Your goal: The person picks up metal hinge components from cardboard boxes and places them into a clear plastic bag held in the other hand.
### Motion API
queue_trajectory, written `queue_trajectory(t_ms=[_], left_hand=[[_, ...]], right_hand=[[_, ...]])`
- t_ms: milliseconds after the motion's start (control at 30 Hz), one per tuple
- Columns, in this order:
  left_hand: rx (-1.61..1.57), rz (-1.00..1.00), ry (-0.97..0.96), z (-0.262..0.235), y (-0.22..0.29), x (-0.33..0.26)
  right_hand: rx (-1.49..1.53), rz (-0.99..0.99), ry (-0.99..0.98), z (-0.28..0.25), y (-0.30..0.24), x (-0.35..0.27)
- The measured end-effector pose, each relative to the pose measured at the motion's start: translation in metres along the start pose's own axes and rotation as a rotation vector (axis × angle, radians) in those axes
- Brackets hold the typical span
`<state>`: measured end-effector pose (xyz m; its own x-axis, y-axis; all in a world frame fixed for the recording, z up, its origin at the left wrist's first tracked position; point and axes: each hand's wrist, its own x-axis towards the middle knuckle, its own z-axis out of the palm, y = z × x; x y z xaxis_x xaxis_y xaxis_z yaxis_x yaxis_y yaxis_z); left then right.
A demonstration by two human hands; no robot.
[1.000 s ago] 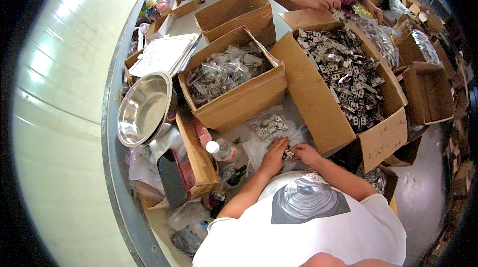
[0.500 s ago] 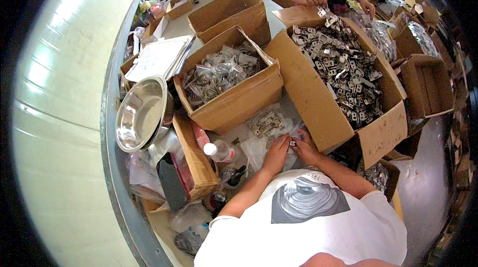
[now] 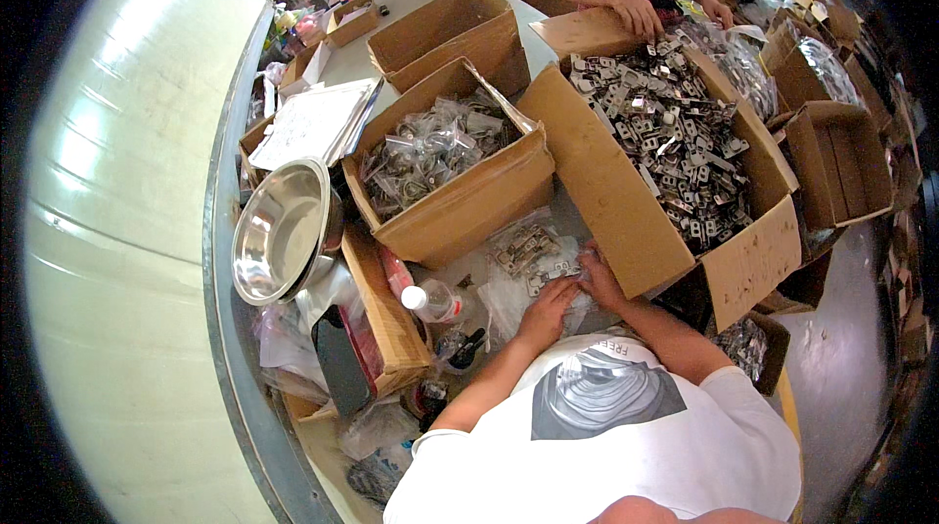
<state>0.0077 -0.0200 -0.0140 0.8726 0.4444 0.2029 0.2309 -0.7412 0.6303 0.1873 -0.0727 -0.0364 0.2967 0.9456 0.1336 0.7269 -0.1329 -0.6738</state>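
i see the left hand [image 3: 550,313] at the near edge of the metal parts [image 3: 550,275], right hand [image 3: 600,278] just right of them. can't tell if either grips anything. parts lie on the desk [image 3: 575,217], in front of the bagged-bits box [image 3: 474,215], bottle [image 3: 438,300] to their left.
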Motion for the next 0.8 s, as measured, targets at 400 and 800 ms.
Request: queue_trajectory(t_ms=[400,800], left_hand=[[0.087,-0.319,0.273,-0.018,-0.002,0.005],[-0.066,-0.362,0.105,-0.021,0.0,-0.005]], right_hand=[[-0.004,-0.1,-0.062,0.007,-0.009,0.018],[-0.021,-0.21,0.052,0.007,-0.014,0.013]])
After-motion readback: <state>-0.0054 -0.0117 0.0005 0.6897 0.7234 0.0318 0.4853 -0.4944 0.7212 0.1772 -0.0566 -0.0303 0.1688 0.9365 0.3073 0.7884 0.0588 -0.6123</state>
